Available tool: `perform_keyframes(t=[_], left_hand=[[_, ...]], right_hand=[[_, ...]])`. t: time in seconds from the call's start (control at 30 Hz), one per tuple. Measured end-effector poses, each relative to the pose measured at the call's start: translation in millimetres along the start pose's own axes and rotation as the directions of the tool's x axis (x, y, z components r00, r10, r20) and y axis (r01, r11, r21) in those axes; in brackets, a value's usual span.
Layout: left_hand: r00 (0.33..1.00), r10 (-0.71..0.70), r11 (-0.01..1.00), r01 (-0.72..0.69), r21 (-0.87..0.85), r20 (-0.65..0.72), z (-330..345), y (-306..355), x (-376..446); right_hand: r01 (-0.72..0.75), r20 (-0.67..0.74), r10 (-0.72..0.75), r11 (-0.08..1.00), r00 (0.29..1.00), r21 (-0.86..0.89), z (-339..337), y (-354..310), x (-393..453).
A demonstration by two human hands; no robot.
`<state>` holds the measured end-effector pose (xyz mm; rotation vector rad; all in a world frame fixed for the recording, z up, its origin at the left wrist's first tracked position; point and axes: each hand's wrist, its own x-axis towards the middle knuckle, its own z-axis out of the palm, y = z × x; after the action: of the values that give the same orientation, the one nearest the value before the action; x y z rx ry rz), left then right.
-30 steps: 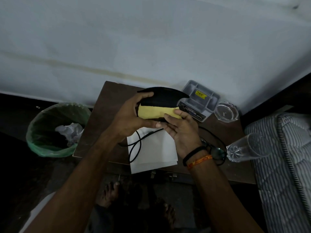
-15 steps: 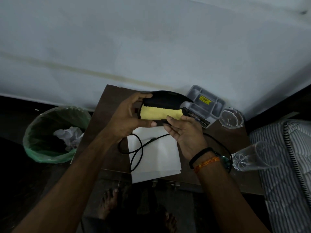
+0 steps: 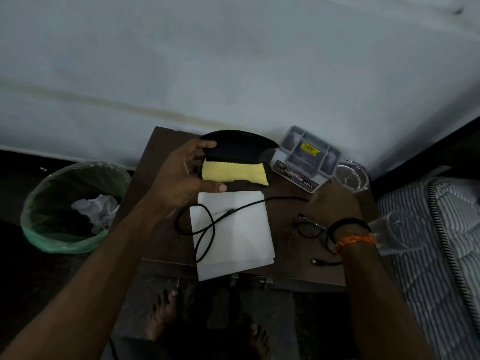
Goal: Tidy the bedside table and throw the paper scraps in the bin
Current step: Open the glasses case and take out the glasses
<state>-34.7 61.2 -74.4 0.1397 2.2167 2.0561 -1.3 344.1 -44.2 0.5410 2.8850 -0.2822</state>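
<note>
My left hand [image 3: 181, 183] grips the left end of an open black glasses case [image 3: 239, 146], thumb under it and fingers on the lid. A yellow cloth [image 3: 233, 172] lies inside the case. My right hand [image 3: 337, 203], blurred, hovers over the right part of the brown bedside table [image 3: 161, 229] and holds nothing. Just below it lie black-rimmed glasses [image 3: 310, 228]. White paper sheets [image 3: 239, 229] overhang the table's front edge, with a black cable [image 3: 207, 229] looped across them. The green-lined bin [image 3: 65, 203] on the floor to the left holds crumpled paper [image 3: 96, 209].
A grey compartment box [image 3: 304, 157] and a glass ashtray [image 3: 350, 175] stand at the table's back right. A clear tumbler [image 3: 400, 232] lies on its side at the right edge, against a striped mattress [image 3: 441, 229]. The wall runs right behind the table.
My right hand has let go of the case and swung right, over the glasses. My left hand alone holds the open case, now lower and nearer the table.
</note>
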Motion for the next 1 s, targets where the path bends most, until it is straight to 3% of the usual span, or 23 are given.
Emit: perform_keyframes(t=[0.1, 0.3, 0.57, 0.83, 1.0], left_hand=[[1.0, -0.001, 1.0, 0.001, 0.004, -0.01, 1.0, 1.5, -0.9], [1.0, -0.002, 1.0, 0.002, -0.015, -0.004, 2.8, 1.5, -1.7], [1.0, -0.007, 0.999, 0.008, -0.044, 0.009, 2.2, 4.8, -5.7], [1.0, -0.021, 0.999, 0.021, -0.026, -0.014, -6.0, 4.3, -10.1], [0.998, -0.063, 0.997, 0.063, -0.043, 0.006, -2.5, 3.3, -12.1]], right_hand=[[-0.055, 0.08, 0.053, 0.998, 0.995, 0.026, 4.9, 11.2, -1.2], [-0.161, 0.197, 0.184, 0.979, 0.963, -0.126, 8.4, 21.3, 0.5], [-0.156, 0.175, 0.175, 0.981, 0.969, -0.115, 6.8, 15.9, 0.0], [-0.046, -0.08, 0.047, 0.999, 0.996, 0.016, -10.6, -3.9, -8.9], [0.221, -0.287, -0.176, 0.966, 0.942, 0.136, -33.8, -27.5, -19.0]])
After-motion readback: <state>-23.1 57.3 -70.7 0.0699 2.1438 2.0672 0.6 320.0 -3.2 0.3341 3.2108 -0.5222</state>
